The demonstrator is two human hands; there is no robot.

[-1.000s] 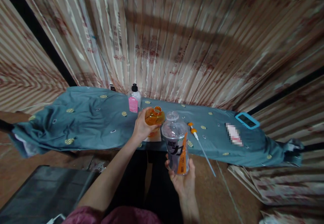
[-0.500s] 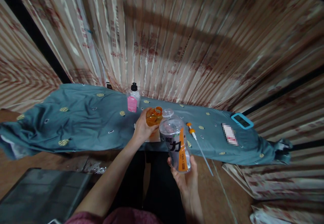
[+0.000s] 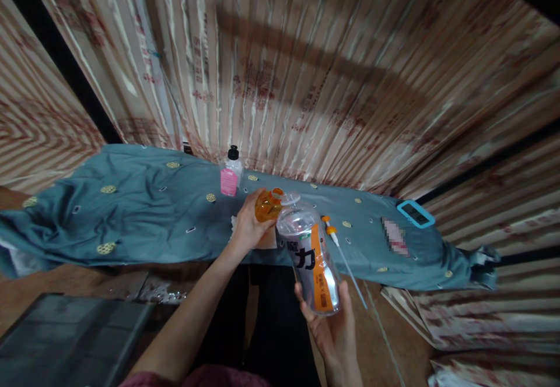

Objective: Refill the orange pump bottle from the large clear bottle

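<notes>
The right hand [image 3: 330, 329] now tips the clear bottle [image 3: 312, 256] further, its mouth meeting the orange bottle [image 3: 268, 206] the left hand [image 3: 247, 227] tilts closer.

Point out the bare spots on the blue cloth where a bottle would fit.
The widest free patch of the blue cloth lies left of the pink-labelled bottle. A smaller one sits between the orange-tipped tool and the blue-cased phone. The middle, around both hands, is crowded.

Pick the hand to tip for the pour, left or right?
Left. The left hand holds the orange bottle, its mouth at the clear bottle's opening; the right hand just steadies the clear bottle from below.
</notes>
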